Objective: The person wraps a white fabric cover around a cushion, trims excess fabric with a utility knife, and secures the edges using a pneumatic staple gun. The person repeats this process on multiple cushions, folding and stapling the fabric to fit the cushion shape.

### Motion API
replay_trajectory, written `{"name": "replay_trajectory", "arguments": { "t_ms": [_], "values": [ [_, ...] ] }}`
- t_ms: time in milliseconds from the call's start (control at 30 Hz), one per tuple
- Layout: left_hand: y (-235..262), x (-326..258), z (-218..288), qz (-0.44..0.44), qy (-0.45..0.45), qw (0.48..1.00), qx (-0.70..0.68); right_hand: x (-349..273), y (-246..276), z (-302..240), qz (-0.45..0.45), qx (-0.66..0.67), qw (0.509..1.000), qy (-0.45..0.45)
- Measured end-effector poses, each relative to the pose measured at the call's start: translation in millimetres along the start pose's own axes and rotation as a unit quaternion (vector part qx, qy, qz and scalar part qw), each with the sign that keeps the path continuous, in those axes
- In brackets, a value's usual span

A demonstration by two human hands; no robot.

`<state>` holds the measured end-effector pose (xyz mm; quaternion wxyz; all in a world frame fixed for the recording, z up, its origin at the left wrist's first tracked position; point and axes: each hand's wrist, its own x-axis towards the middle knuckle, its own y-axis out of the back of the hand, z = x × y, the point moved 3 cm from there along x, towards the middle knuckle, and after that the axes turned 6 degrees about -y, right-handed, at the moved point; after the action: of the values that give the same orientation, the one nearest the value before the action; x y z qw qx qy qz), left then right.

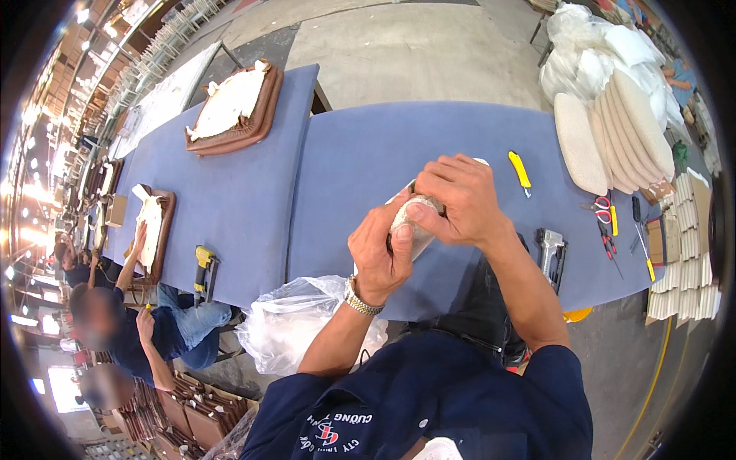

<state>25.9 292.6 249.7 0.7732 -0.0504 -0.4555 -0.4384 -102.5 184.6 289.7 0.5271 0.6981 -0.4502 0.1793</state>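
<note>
A beige fabric-covered padded panel (422, 240) is between my hands, held end-on above the blue table (368, 146). My left hand (379, 251) is closed round its near left side, with the thumb up along the edge. Over its far right edge my right hand (464, 201) is wrapped, thumb pressing on the speckled fabric. Much of the panel is hidden behind my fingers. Right of my hands lies a yellow utility knife (520, 172). A grey and black staple gun (550, 257) rests by my right forearm.
Beige padded panels (580, 146) lean at the right, near scissors (602, 204), pliers (606, 239) and a screwdriver (642, 234). A clear plastic bag (287, 322) hangs at the front edge. Leftward are brown cushions (270, 103), a yellow staple gun (204, 270) and a seated co-worker (153, 337).
</note>
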Motion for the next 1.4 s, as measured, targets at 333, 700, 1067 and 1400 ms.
{"name": "replay_trajectory", "arguments": {
  "t_ms": [333, 700, 1067, 1400],
  "values": [
    [-10, 8, 1, -0.023, -0.073, 0.996, 0.034, -2, -8, 28, 0.041, 0.066, 0.994, -0.076],
    [-70, 16, -7, -0.075, 0.036, 0.997, -0.001, -16, 10, 98, 0.078, 0.173, 0.967, -0.173],
    [-55, -36, -17, -0.179, 0.037, 0.981, -0.067, -46, -30, 117, 0.152, 0.379, 0.854, -0.323],
    [-44, -43, -57, -0.143, 0.132, 0.977, 0.088, -62, -56, 20, -0.035, 0.139, 0.955, -0.26]
  ]
}}
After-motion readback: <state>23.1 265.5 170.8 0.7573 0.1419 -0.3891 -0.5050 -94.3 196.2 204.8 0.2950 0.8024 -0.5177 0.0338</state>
